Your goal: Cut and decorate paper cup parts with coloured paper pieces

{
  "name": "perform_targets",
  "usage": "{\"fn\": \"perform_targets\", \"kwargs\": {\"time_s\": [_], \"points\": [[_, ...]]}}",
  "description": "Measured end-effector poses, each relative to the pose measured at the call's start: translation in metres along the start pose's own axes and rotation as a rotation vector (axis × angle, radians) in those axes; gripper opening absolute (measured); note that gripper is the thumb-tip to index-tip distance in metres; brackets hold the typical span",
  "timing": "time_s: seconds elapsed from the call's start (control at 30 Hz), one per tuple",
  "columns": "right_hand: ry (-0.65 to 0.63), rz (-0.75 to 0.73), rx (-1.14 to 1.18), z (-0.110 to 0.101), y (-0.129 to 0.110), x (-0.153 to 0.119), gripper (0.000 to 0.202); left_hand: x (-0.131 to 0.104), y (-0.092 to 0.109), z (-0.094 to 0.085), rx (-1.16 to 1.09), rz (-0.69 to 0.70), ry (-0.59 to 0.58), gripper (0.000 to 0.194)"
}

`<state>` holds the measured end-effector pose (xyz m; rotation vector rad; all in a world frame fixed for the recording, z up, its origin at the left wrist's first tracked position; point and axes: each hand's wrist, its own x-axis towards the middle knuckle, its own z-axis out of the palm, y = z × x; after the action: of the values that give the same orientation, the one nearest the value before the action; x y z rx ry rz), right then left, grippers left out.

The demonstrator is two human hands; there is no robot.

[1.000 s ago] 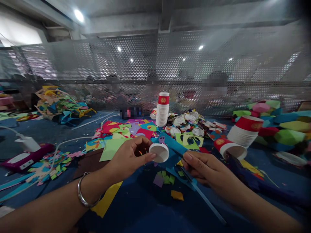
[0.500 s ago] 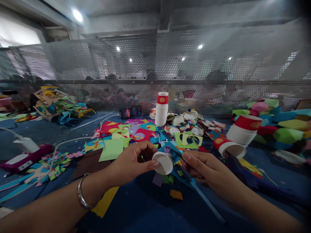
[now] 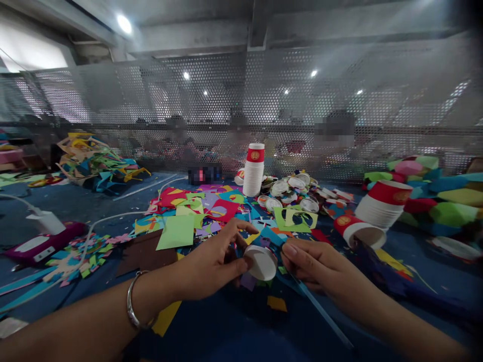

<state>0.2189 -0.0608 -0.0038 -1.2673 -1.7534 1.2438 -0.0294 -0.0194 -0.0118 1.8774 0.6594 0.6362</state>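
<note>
My left hand (image 3: 222, 256) pinches a round white disc (image 3: 261, 263) between thumb and fingers, its pale face toward me. Close by on the right, my right hand (image 3: 313, 261) is closed, with a piece of blue paper (image 3: 272, 235) at its fingertips. A small purple shape shows between the disc and the blue paper; whether it is fixed to either is unclear. A translucent stick (image 3: 326, 317) runs from below my right hand toward the lower right.
Coloured paper scraps (image 3: 204, 206) spread behind my hands. Beyond them stand a tall cup stack (image 3: 253, 173) and a pile of discs (image 3: 290, 188). At right are a leaning cup stack (image 3: 381, 206) and a dark blue object (image 3: 392, 274); at left, a purple device (image 3: 45, 244) with cables.
The disc and my left hand have moved slightly right and down. The dark thin tool seen at my right fingertips no longer shows; blue paper shows there instead.
</note>
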Motion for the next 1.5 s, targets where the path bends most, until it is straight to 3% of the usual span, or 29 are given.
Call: {"fn": "perform_targets", "kwargs": {"time_s": [0.2, 0.5, 0.87, 1.5], "points": [[0.019, -0.007, 0.062, -0.001, 0.002, 0.001, 0.056, 0.001, -0.003, 0.001, -0.079, 0.029, -0.022, 0.04], [0.042, 0.02, 0.216, 0.001, -0.001, -0.001, 0.056, 0.01, -0.009, -0.006, -0.171, 0.095, 0.151, 0.025], [0.048, 0.061, 0.258, 0.002, -0.004, -0.001, 0.059, 0.008, -0.001, -0.005, -0.196, 0.05, 0.22, 0.024], [0.013, 0.053, 0.251, 0.004, -0.006, -0.001, 0.058, 0.004, 0.002, -0.002, 0.2, 0.165, 0.297, 0.019]]}}
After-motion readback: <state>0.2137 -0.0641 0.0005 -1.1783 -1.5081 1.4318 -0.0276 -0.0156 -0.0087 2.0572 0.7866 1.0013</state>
